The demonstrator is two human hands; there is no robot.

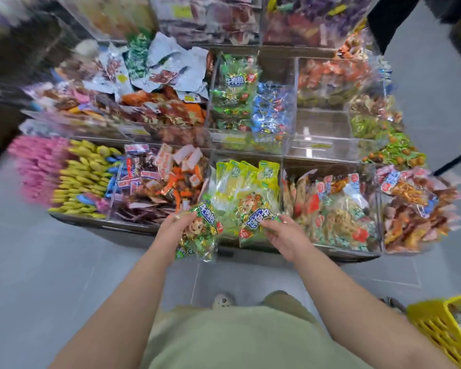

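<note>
Green clear-plastic cartoon-lion sweet bag point(198, 233), gripped in left hand point(175, 230); twin green bag point(253, 215) at 3 o'clock, pinched by right hand point(282, 237).

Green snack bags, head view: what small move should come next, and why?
Probably lift the second green bag out of the clear bin: the right hand pinches its edge, the left hand holds a green snack bag clear, and the yellow basket stands nearby.

A yellow basket point(437, 323) stands right of the right hand point(284, 237). Pink packets point(35, 166) and yellow packets point(83, 177) lie left, beyond the left hand point(173, 230).
</note>
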